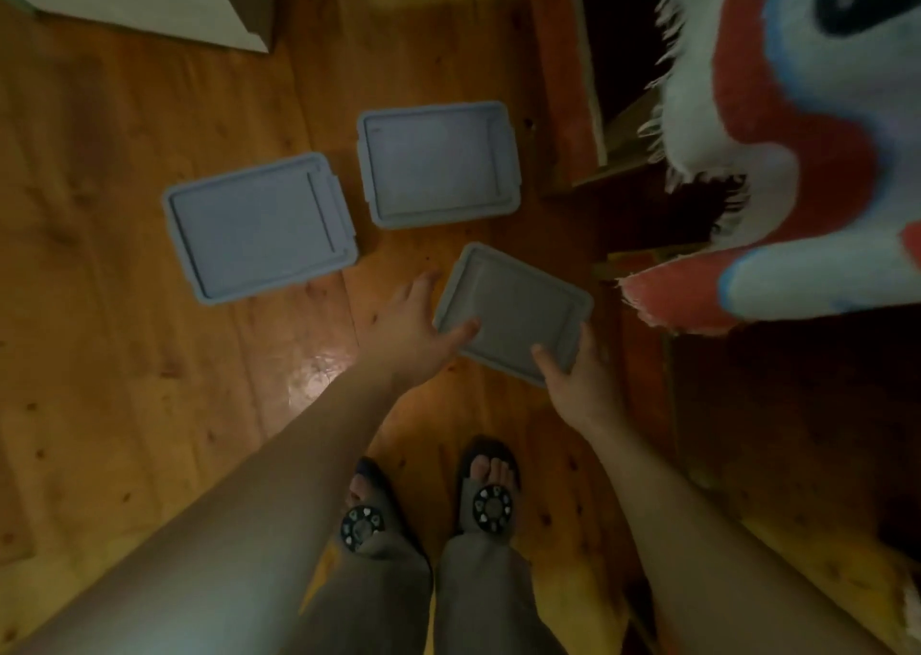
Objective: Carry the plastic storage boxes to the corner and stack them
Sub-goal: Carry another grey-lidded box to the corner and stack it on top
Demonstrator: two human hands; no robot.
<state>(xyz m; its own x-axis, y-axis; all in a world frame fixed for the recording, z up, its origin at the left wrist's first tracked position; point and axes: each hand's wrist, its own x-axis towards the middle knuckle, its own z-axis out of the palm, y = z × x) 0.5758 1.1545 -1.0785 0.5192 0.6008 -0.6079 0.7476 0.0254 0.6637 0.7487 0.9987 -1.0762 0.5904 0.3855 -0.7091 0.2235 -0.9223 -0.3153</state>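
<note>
1. As I look down from the head camera, my left hand (416,323) grips the near-left edge of the grey storage box (513,311), thumb lying on its lid and the fingers (421,283) reaching along its left side.
2. My right hand (573,370) clasps the box's near-right corner, thumb on top of the lid, the other fingers wrapped round the edge and mostly hidden beneath.
3. The box sits tilted between both hands, above the wooden floor (149,380); I cannot tell whether it touches the boards.
4. Two blue storage boxes lie flat on the floor beyond it: one (259,226) to the left, one (438,163) straight ahead, close together but apart.
5. A red, white and blue fringed blanket (797,156) hangs at the right.
6. My sandalled feet (488,490) stand just behind the held box.
</note>
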